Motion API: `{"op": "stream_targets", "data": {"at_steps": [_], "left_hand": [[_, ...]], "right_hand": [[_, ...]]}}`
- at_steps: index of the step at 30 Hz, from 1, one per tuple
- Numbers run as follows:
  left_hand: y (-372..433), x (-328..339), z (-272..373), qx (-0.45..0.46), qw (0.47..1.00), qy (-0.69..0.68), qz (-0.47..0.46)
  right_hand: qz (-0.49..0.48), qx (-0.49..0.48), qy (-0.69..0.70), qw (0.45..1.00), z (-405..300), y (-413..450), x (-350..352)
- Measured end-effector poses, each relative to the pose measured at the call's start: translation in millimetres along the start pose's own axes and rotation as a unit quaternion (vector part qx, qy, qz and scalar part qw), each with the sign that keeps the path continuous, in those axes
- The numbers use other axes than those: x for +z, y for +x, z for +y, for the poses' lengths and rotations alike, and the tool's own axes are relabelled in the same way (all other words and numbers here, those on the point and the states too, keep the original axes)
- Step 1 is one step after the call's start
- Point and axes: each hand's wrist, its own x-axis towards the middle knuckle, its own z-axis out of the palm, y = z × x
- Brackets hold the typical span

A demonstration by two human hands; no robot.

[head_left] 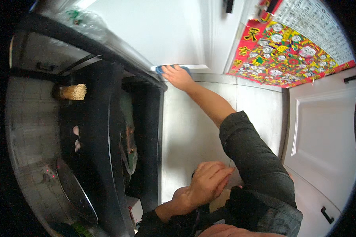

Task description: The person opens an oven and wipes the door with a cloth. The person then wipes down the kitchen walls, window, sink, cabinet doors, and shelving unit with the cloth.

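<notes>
At the lower edge of a white panelled door point(178, 32), my right hand point(179, 78) presses a blue cloth point(186, 70) against the raised moulding. The fingers lie flat over the cloth and hide most of it. That arm reaches forward in a dark sleeve pushed up to the elbow. My left hand point(209, 177) hangs in the air before my body, above the light floor tiles point(192, 127). Its fingers are loosely bent and close together, and the palm is hidden. No object shows in it.
A black counter point(98, 124) on the left holds a bundle of thin sticks point(77, 91) and pale clove-like pieces point(76, 131). Below its edge lie a plastic bag point(132, 160) and a white box point(134, 209). A red calendar point(284, 56) hangs right, above white cabinets point(326, 127).
</notes>
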Motion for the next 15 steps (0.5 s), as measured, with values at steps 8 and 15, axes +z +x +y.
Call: {"op": "stream_targets", "data": {"at_steps": [8, 15], "left_hand": [[14.5, 9.4, -17.0, 0.009, 0.999, -0.027, -0.027], [35.2, 26.1, -30.6, 0.048, 0.996, -0.048, -0.051]], "right_hand": [[-0.134, 0.01, 0.003, 0.991, 65.2, -93.4, -48.8], [-0.198, 0.324, 0.189, 0.906, 74.2, -256.7, -142.9]]}}
